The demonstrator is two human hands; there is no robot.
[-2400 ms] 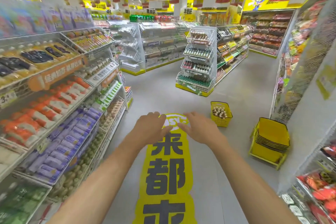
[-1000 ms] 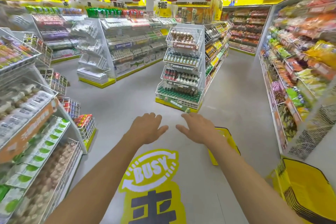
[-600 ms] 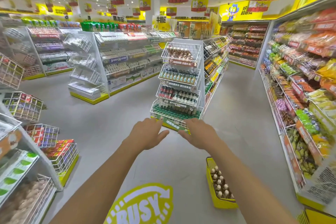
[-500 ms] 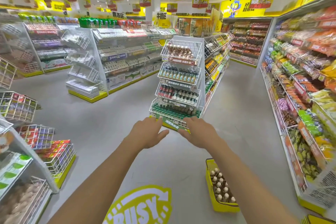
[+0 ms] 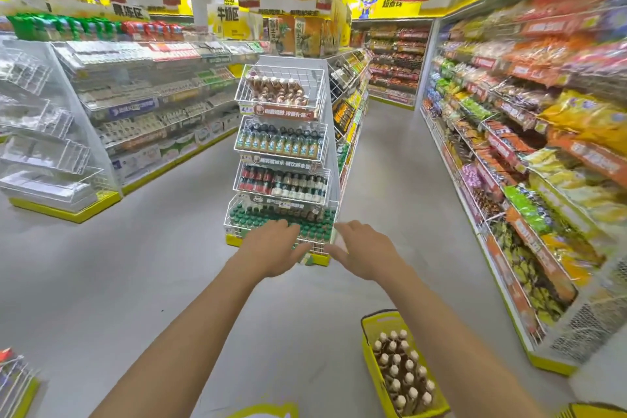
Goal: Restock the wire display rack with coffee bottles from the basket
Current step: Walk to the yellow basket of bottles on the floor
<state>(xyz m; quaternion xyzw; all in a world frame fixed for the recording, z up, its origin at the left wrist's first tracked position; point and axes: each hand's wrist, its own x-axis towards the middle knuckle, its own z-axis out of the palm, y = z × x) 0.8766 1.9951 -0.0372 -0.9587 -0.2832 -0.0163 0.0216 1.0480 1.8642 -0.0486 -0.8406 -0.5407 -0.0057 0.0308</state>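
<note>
A white wire display rack (image 5: pixel 283 159) stands ahead at the end of a shelf row, with several tiers of bottles; brown coffee bottles (image 5: pixel 276 92) fill part of its top tier. On the floor at lower right sits a yellow basket (image 5: pixel 371 326) full of coffee bottles (image 5: pixel 402 372) with pale caps. My left hand (image 5: pixel 273 248) and my right hand (image 5: pixel 364 253) are stretched out in front of me, fingers relaxed and holding nothing, overlapping the rack's lowest tier in the view but still short of it.
Long snack shelves (image 5: pixel 529 153) run along the right side of the aisle. A second shelf row (image 5: pixel 149 105) with empty wire baskets (image 5: pixel 44 146) stands at left. A stack of yellow baskets (image 5: pixel 597 411) peeks in at the bottom right corner. Grey floor lies between.
The view has advanced toward the rack, which now looks larger and nearer. The basket of bottles has slid to the lower right. Both hands stay extended and empty.
</note>
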